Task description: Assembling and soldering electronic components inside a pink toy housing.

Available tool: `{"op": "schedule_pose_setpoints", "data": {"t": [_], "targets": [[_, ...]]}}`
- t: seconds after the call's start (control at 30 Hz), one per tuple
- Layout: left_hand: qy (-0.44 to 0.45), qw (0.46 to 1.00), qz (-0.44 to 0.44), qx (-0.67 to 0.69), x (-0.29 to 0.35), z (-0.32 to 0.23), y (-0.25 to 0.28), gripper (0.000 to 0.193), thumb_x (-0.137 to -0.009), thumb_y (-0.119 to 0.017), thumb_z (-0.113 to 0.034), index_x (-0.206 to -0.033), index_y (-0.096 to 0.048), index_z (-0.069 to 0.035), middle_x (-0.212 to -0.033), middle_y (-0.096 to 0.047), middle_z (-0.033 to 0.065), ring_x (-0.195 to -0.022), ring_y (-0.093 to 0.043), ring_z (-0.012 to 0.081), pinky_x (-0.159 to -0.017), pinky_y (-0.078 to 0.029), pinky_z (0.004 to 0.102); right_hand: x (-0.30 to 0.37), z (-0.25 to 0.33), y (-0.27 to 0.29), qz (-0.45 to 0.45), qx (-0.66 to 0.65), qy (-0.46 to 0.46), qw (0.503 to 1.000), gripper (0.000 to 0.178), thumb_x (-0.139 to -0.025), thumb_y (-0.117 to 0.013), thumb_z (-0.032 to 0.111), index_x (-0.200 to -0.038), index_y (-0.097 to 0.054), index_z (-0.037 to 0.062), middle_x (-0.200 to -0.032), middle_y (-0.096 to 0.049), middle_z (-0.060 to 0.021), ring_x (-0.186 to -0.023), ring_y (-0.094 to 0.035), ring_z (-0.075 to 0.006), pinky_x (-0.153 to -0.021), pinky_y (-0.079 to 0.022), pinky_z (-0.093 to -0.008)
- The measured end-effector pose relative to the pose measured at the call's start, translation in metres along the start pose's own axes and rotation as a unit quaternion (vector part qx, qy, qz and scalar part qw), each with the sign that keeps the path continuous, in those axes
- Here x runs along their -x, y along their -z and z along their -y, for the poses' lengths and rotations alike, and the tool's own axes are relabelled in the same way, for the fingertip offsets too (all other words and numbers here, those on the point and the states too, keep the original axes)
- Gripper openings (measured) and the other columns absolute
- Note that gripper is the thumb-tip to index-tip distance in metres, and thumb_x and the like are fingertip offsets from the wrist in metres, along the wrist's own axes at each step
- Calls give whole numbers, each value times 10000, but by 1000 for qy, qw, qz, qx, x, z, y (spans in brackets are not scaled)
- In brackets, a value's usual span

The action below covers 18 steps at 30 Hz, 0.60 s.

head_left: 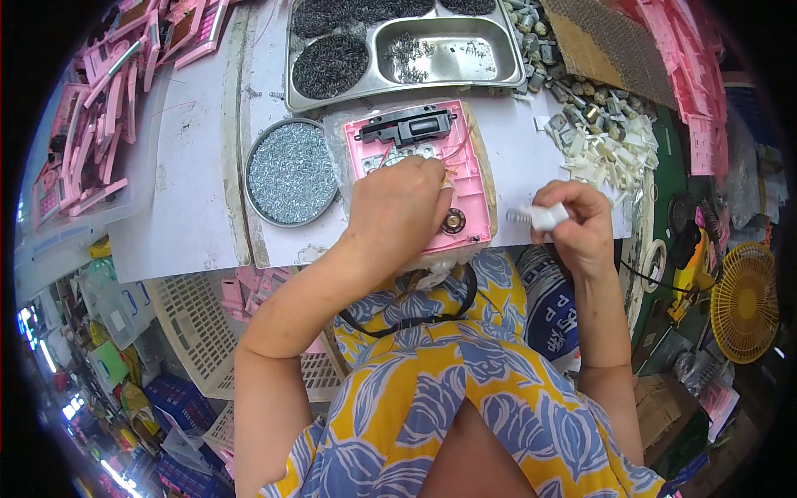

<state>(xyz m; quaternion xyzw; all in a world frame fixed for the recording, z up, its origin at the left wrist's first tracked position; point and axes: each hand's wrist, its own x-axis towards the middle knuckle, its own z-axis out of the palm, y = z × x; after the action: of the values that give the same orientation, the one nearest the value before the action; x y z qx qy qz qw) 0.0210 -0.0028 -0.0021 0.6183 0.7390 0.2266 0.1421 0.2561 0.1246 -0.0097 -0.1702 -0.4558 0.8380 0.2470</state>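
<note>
From my remote seat I see the bench (191,207) spread wide under its white sheet, with a steel sectioned tray (498,62) at the far edge, its compartments holding dark springs and a scatter of small metal bits. To the left lies a heap of pink plastic shells (100,124), and to the right a pile of small white and grey parts (598,137) sits beside a piece of brown cardboard (598,41). Nearer in, a round tin of silvery screws (290,173) lies just left of the pink housing (465,178), which is flat on the bench at its near edge, straight ahead of me, with a black insert (407,126) across its far end and a small round speaker (453,222) in its near corner. My left hand (398,207) rests on top of the housing, fingers curled down onto its inner parts near some thin wires (I cannot tell whether they pinch anything). My right hand (581,220) hovers just right of the housing, its fingers pinched closed around a small white plastic piece (548,217) with a coiled spring (519,216) sticking out of its left end. A yellow fan (745,300) stands low at far right.
</note>
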Motion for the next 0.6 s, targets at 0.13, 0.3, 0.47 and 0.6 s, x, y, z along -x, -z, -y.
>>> {"op": "schedule_pose_setpoints", "data": {"t": [0.13, 0.3, 0.47, 0.6], "targets": [[-79, 993, -61, 70, 14, 5, -2, 110, -824, -755, -94, -901, -687, -54, -840, -669, 96, -749, -668, 289, -611, -518, 391, -13, 10, -11, -89, 351, 45, 931, 282, -806, -824, 75, -1054, -725, -17, -1017, -715, -92, -853, -667, -166, -772, -553, -271], [-148, 977, -114, 99, 46, 13, -8, 276, -735, -804, -23, -996, -728, -74, -866, -649, 73, -739, -651, 249, -597, -508, 358, -43, 5, -18, 32, 584, 188, 789, 280, -709, -842, 88, -974, -757, 56, -964, -682, -71, -915, -618, -259, -798, -500, -361], [-142, 975, -126, 119, 46, 15, -13, 280, -731, -807, -21, -996, -737, -78, -918, -656, 84, -740, -645, 238, -617, -519, 341, -59, 3, -23, 109, 626, 230, 737, 312, -682, -835, 96, -983, -757, 75, -935, -667, -61, -926, -580, -276, -783, -502, -364], [-99, 976, -111, 159, 47, 13, -13, 273, -736, -801, -16, -992, -732, -82, -1007, -685, 99, -781, -662, 242, -635, -532, 337, -71, 4, -26, 143, 636, 269, 709, 318, -683, -831, 102, -991, -756, 76, -950, -676, -64, -905, -586, -291, -765, -512, -371]]}}
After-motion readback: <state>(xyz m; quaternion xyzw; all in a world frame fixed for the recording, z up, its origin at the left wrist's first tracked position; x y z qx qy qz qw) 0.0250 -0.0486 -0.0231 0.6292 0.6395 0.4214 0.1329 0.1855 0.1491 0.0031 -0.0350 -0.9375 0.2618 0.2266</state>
